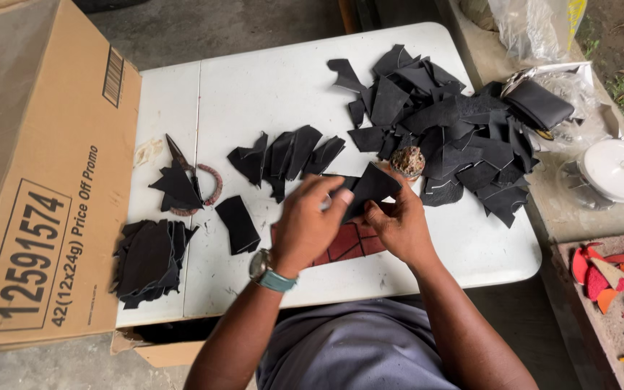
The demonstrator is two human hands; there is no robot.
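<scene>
Both hands, left hand and right hand, pinch one black leather scrap over the bench; coloured offcuts fill a tray.

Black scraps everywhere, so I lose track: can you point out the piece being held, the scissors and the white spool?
Held black piece (pixel 371 186), head view, on its middle, between both hands.
Scissors (pixel 179 154), head view, on the blades above a scrap.
White spool (pixel 621 170), head view, on its flat top.

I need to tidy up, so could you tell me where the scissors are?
The scissors lie on the white table's left half, beside the cardboard box.
</scene>
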